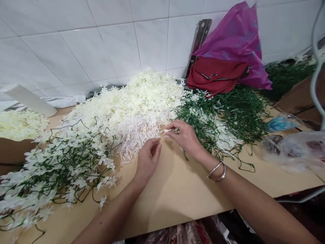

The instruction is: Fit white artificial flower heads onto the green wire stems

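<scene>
Over the middle of the table, my right hand [184, 137] pinches a small white flower piece [167, 131] between thumb and fingertips. My left hand [148, 161] is just left of it and lower, thumb and forefinger pressed together; what they hold, if anything, is too small to make out. Right behind both hands lies a heap of thin white stamen-like pieces [132, 137]. A large mound of cream-white artificial petals [149, 93] rises beyond it. Green plastic stems [241, 112] are piled to the right of my right hand, with some white pieces among them.
White flowers on green stems [68, 169] spread over the left side. A red handbag [218, 74] and purple plastic bag [236, 37] rest against the tiled wall. A clear plastic bag [297, 149] lies at right, and a white roll [30, 100] at back left.
</scene>
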### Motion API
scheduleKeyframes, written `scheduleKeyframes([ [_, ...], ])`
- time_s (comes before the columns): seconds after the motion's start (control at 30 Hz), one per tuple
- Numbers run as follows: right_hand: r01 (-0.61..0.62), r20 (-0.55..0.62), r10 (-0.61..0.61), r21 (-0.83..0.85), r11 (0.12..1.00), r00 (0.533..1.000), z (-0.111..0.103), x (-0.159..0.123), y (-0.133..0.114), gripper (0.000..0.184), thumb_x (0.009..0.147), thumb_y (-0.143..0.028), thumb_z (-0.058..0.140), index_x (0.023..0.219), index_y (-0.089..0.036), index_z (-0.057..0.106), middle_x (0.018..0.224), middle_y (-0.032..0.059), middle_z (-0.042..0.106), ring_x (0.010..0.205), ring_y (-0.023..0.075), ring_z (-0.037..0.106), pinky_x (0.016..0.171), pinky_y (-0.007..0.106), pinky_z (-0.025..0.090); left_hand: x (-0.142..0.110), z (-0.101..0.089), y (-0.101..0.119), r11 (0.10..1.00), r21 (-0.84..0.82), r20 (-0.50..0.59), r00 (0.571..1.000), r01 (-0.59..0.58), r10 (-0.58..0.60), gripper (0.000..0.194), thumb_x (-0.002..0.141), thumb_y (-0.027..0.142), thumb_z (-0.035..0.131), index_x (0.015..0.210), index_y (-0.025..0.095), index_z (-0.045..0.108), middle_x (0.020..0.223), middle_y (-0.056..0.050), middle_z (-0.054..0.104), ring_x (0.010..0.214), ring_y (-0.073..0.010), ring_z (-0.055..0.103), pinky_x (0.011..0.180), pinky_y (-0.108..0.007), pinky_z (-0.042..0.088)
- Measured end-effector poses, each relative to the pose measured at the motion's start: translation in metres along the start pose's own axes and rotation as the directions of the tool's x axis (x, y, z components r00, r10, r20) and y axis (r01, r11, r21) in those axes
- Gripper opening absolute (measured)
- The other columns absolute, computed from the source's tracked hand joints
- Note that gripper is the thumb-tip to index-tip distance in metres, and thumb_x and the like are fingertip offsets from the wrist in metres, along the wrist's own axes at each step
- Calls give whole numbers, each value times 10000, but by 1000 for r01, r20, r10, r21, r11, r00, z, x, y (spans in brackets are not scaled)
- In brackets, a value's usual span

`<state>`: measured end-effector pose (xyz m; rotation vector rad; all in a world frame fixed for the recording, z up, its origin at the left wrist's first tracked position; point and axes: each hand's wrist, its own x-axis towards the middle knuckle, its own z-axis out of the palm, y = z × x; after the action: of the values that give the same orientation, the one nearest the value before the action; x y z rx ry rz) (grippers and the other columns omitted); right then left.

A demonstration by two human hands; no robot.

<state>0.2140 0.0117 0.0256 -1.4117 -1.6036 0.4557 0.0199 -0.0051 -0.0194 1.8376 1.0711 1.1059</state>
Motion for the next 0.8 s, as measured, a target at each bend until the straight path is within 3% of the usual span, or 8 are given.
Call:
scheduleKeyframes([
  [0.1,-102,-24,112,267,958,993,4,-18,-9,77,809,-215,780,858,-202,721,835,-2,705,820,176,641,790,307,491,8,0,-2,977,-198,-30,996,74,-82,276,1007,343,625,1241,200,654,1204,-108,740,1097,-215,720,1000,-365,562],
  [0.23,-227,82,214,470,853,973,18,-33,-20,169,780,-295,827,880,-210,721,858,8,729,818,172,670,757,296,515,8,-7,-3,933,-345,1,994,100,-106,315,1006,380,640,1271,213,670,1183,-85,748,1042,-187,720,981,-324,553],
  [0.37,-291,132,263,540,790,956,34,-42,-21,140,824,-312,805,903,-220,734,905,27,757,853,177,693,806,313,531,6,-13,-5,893,-428,-41,984,141,-175,293,1007,392,642,1224,201,689,1117,-75,759,1027,-181,713,978,-312,546],
  [0.53,-348,172,314,640,685,934,43,-46,-17,202,819,-346,832,948,-231,728,862,15,757,805,164,694,786,308,540,6,-15,-5,933,-342,19,993,114,-114,261,996,372,660,1182,202,728,1159,-98,748,1078,-219,699,985,-345,539],
  [0.67,-400,256,315,700,592,914,38,-46,-16,265,818,-347,852,993,-243,683,886,3,766,814,146,696,792,288,536,6,-16,-4,937,-331,49,994,112,-101,227,1004,359,651,1148,208,741,1130,-93,745,1083,-223,690,983,-347,532],
  [0.8,-408,243,330,623,668,912,28,-45,-16,229,876,-410,792,989,-235,696,837,1,734,752,139,651,707,267,509,6,-16,-4,921,-348,78,984,176,-159,160,977,346,696,1029,198,731,958,-48,736,927,-180,686,888,-294,536],
])
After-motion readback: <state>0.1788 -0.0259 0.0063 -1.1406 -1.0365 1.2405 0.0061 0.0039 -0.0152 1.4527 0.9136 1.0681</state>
